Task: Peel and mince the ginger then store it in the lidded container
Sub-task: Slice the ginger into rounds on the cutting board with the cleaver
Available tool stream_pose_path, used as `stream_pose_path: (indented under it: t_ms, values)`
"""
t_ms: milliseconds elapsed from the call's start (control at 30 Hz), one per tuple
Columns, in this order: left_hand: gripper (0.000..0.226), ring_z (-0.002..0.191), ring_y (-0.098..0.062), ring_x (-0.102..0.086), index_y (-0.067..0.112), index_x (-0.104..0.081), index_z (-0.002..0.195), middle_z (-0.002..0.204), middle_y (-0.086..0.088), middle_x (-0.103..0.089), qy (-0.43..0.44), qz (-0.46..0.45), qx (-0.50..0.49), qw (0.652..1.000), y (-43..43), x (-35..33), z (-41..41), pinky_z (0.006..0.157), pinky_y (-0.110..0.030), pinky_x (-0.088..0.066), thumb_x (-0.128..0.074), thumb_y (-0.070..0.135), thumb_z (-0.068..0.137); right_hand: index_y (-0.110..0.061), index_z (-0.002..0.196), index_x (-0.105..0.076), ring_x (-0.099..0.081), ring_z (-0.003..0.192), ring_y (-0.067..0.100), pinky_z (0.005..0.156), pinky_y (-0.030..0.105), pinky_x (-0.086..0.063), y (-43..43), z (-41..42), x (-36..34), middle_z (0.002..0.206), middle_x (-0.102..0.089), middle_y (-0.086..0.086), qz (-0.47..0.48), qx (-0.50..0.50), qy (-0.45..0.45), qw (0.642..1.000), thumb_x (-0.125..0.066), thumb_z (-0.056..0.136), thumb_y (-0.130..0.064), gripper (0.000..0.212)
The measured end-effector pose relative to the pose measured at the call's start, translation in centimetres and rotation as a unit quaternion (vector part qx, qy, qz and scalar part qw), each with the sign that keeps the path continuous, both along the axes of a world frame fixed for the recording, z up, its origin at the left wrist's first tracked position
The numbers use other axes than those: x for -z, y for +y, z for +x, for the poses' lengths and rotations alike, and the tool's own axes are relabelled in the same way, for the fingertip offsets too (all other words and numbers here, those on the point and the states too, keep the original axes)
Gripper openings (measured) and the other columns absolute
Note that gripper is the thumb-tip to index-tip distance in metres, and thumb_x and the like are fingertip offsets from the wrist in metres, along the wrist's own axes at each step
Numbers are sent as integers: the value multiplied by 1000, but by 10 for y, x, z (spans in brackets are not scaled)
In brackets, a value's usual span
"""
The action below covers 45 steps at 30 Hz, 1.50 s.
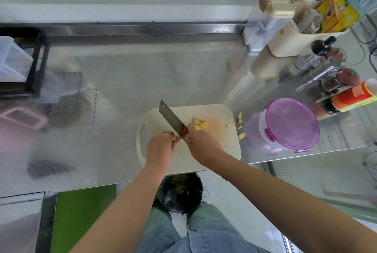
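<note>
**Ginger half-sliced, not yet minced**

On the cutting board (216, 113) at the bench's near edge, the left hand (161, 146) pinches the ginger piece (177, 139) to steady it. The right hand (202, 140) wraps the cleaver (172, 119) handle. Slices (200, 124) lie mid-board, and the lidded container (291, 125) waits alongside.

Glossy embossed metal counter (122, 81), matt plastic cutting board (222, 150).
</note>
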<state>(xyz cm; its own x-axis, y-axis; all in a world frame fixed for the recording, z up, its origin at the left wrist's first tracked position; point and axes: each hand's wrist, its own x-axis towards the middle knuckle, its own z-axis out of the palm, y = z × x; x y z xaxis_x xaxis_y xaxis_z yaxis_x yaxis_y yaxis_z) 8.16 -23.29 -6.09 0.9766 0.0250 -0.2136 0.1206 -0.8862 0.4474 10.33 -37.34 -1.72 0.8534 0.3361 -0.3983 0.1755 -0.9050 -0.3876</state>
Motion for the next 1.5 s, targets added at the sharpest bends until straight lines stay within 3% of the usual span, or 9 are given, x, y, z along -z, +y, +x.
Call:
stream_pose_path:
  t_ms: [100,267,467,800,900,1100,1300,1500]
  values:
    - [15,81,-25,-63,10,-71,92,89,-7,-68,0,2,-2,1000,0,-1,0,70,-33,-48,-62,22,91,-11,112,-38,-45,70,31,58,36,-34,0,-1,0,81,-49,9,-12,-7,-2,1000,-39,97,-11,14]
    - [17,86,-25,-64,11,-71,98,93,-7,-68,-2,11,6,1000,0,-1,0,74,-33,-49,-60,24,92,-11,110,-40,-54,75,36,59,37,-38,-4,-1,-2,89,-60,15,11,13,2,1000,-39,97,-11,13]
    - [16,87,-24,-63,12,-70,98,94,-5,-68,7,18,4,1000,-1,-3,0,74,-32,-49,-60,23,92,-13,111,-40,-49,68,29,57,35,-35,-2,-4,-1,79,-51,7,-3,-3,-5,1000,-40,97,-11,14]
    - [14,85,-27,-63,10,-71,94,91,-7,-67,4,10,9,1000,-1,-2,0,71,-35,-49,-61,19,91,-12,126,-37,-51,73,26,61,35,-38,-1,-6,-7,88,-56,9,-21,-15,-9,1000,-40,97,-9,29]
    - [14,85,-27,-63,10,-71,95,92,-8,-67,2,11,9,1000,-1,-3,0,73,-35,-49,-61,19,91,-13,127,-38,-49,72,25,61,35,-38,-2,-5,-8,93,-61,12,-19,-18,-11,1000,-40,98,-10,29]
    - [16,87,-25,-62,12,-71,98,95,-6,-67,10,21,10,1000,-1,-4,1,75,-33,-48,-59,21,93,-13,126,-37,-52,71,26,58,36,-39,1,-7,-7,82,-52,6,-22,-17,-14,1000,-40,98,-10,29]
    - [16,89,-25,-62,13,-70,99,97,-5,-67,28,30,12,999,-2,-5,2,75,-33,-47,-58,22,93,-14,124,-37,-51,73,26,59,35,-37,0,-8,-9,92,-61,11,-27,-18,-8,999,-41,96,-8,29]
    - [16,89,-25,-62,11,-71,97,96,-6,-67,28,24,13,999,-2,-5,2,74,-35,-48,-57,19,93,-13,123,-37,-46,73,24,60,35,-36,6,-7,-8,83,-48,5,-44,-15,6,999,-40,93,-1,32]
